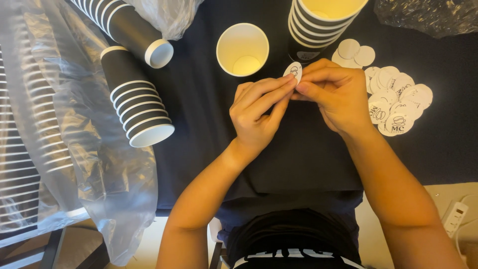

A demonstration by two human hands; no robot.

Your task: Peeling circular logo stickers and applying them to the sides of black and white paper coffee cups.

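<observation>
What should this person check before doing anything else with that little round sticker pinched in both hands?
1. Sticker grip: both the left hand and right hand pinch the round sticker at the fingertips: ok.
2. Backing peeled off: hidden by the fingers: cannot tell.
3. A single cup within reach: the open white-lined cup stands upright just beyond the hands: ok.
4. More stickers at hand: a pile of round stickers lies beside the right hand: ok.
5. More cups available: a stack of dark cups lies on its side by the plastic wrap: ok.
</observation>
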